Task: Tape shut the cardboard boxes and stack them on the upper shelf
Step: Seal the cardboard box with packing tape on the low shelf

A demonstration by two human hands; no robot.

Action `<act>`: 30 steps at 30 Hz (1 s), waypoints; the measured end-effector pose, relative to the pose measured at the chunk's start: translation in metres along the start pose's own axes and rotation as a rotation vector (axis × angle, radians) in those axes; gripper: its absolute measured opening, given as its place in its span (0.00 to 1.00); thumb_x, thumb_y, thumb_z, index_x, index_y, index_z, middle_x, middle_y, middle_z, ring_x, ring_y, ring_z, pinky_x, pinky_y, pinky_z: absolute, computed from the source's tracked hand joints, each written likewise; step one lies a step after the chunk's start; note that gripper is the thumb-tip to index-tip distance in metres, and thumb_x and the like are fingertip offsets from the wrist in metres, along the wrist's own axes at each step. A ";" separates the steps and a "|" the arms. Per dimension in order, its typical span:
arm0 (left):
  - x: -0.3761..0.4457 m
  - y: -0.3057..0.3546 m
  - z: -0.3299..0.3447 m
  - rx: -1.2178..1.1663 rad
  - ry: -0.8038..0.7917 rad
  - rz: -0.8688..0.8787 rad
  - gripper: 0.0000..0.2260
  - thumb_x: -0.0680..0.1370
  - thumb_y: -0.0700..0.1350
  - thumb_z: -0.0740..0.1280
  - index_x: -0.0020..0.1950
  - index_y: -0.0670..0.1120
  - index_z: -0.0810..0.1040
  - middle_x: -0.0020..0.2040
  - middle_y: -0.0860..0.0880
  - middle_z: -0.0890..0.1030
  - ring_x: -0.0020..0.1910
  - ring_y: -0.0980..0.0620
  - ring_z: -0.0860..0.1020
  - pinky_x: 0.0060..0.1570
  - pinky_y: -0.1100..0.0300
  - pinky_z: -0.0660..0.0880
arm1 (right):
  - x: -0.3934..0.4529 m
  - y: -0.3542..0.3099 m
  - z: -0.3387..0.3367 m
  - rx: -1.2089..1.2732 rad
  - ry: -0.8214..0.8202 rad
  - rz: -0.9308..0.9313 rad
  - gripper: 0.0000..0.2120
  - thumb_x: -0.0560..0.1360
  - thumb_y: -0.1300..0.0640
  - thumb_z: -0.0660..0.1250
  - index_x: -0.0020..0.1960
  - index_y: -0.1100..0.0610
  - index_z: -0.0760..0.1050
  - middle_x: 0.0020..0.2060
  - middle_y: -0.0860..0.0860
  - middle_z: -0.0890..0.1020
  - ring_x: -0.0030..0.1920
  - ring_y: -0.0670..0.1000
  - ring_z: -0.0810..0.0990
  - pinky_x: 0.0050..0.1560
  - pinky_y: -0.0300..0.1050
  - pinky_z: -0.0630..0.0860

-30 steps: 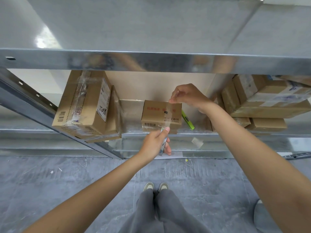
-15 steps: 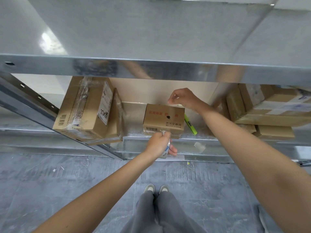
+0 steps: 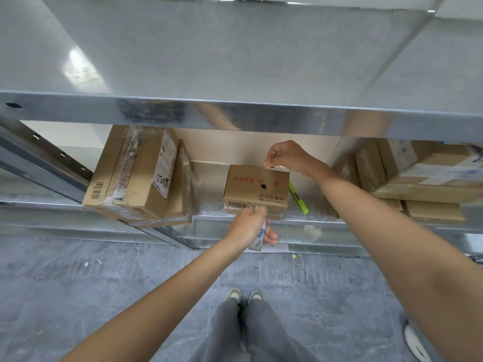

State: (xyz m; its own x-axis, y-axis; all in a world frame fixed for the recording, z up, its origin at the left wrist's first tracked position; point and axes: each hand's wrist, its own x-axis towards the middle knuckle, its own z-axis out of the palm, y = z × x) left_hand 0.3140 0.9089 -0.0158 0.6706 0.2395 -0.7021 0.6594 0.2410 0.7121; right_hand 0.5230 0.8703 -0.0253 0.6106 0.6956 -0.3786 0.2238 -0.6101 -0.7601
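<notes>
A small cardboard box [image 3: 243,189] with red print and a barcode sits on the lower metal shelf [image 3: 214,207]. My left hand [image 3: 248,226] is at the box's near edge, shut on a roll of clear tape [image 3: 260,237]. A clear tape strip runs from the roll over the box top to the far edge. There my right hand [image 3: 287,156] pinches the strip's end down on the box. The upper shelf [image 3: 235,61] spans the view above, bare where I can see it.
Two taped cardboard boxes [image 3: 133,176] stand at the left of the lower shelf. A pile of flat boxes [image 3: 428,178] lies at the right. A green marker [image 3: 298,198] lies beside the small box. A slanted metal brace [image 3: 49,168] crosses the left. Grey floor lies below.
Both hands lowered the stretched tape strip onto the box. My right hand went to the far top edge; my left hand pulled the roll down past the near edge.
</notes>
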 end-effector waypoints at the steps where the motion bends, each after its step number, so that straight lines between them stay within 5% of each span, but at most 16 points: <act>1: 0.000 0.000 0.000 0.004 0.001 -0.003 0.13 0.82 0.45 0.54 0.43 0.42 0.71 0.27 0.47 0.81 0.27 0.49 0.81 0.40 0.59 0.77 | 0.001 0.000 0.000 0.000 0.000 0.006 0.07 0.72 0.62 0.74 0.47 0.65 0.80 0.48 0.60 0.83 0.50 0.55 0.80 0.53 0.48 0.75; 5: 0.004 -0.001 -0.001 0.026 0.002 -0.013 0.13 0.83 0.45 0.54 0.42 0.42 0.71 0.27 0.47 0.81 0.27 0.50 0.81 0.36 0.61 0.75 | 0.005 0.002 0.003 -0.041 -0.016 0.033 0.04 0.72 0.61 0.74 0.42 0.60 0.79 0.43 0.54 0.82 0.44 0.49 0.77 0.37 0.35 0.70; 10: 0.010 -0.004 0.000 0.033 0.004 -0.009 0.11 0.83 0.46 0.53 0.47 0.43 0.70 0.28 0.47 0.81 0.28 0.49 0.82 0.40 0.58 0.75 | 0.011 0.009 0.001 0.004 -0.063 0.138 0.05 0.73 0.58 0.73 0.42 0.57 0.78 0.47 0.54 0.83 0.47 0.52 0.81 0.49 0.49 0.76; 14: 0.014 -0.013 0.002 0.126 0.081 0.073 0.07 0.82 0.47 0.57 0.56 0.44 0.64 0.32 0.48 0.82 0.30 0.48 0.83 0.43 0.56 0.77 | 0.010 0.016 0.001 0.141 -0.109 0.269 0.03 0.74 0.58 0.72 0.43 0.54 0.78 0.42 0.51 0.82 0.44 0.50 0.78 0.46 0.46 0.73; 19: 0.016 -0.027 -0.002 0.035 0.073 0.202 0.24 0.82 0.45 0.59 0.72 0.60 0.51 0.55 0.45 0.78 0.31 0.44 0.84 0.49 0.52 0.79 | 0.007 0.021 0.003 0.258 -0.146 0.355 0.04 0.75 0.58 0.72 0.42 0.54 0.79 0.38 0.50 0.82 0.41 0.49 0.77 0.44 0.44 0.74; 22: 0.018 -0.027 -0.005 -0.021 0.031 0.200 0.26 0.82 0.44 0.60 0.74 0.66 0.54 0.47 0.45 0.79 0.34 0.41 0.85 0.44 0.55 0.80 | 0.006 0.021 0.005 0.316 -0.169 0.387 0.03 0.76 0.58 0.70 0.43 0.55 0.78 0.41 0.52 0.82 0.44 0.52 0.78 0.47 0.47 0.77; 26: 0.019 -0.030 -0.007 -0.013 0.016 0.208 0.27 0.82 0.44 0.60 0.75 0.65 0.55 0.50 0.42 0.80 0.36 0.41 0.85 0.45 0.55 0.81 | 0.004 0.017 0.011 0.367 -0.178 0.486 0.02 0.78 0.59 0.67 0.47 0.56 0.78 0.55 0.59 0.79 0.59 0.62 0.77 0.61 0.67 0.73; 30: 0.020 -0.033 -0.006 -0.032 0.014 0.220 0.27 0.82 0.44 0.61 0.76 0.63 0.56 0.50 0.41 0.81 0.36 0.40 0.85 0.43 0.53 0.82 | 0.006 0.014 0.016 0.327 -0.135 0.530 0.11 0.78 0.62 0.64 0.58 0.64 0.78 0.57 0.64 0.80 0.57 0.65 0.79 0.60 0.65 0.75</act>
State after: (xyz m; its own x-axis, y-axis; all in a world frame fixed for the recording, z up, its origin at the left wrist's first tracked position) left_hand 0.3038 0.9119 -0.0530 0.7920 0.3024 -0.5304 0.4869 0.2113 0.8475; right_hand 0.5176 0.8715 -0.0466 0.4690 0.3860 -0.7943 -0.3385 -0.7522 -0.5654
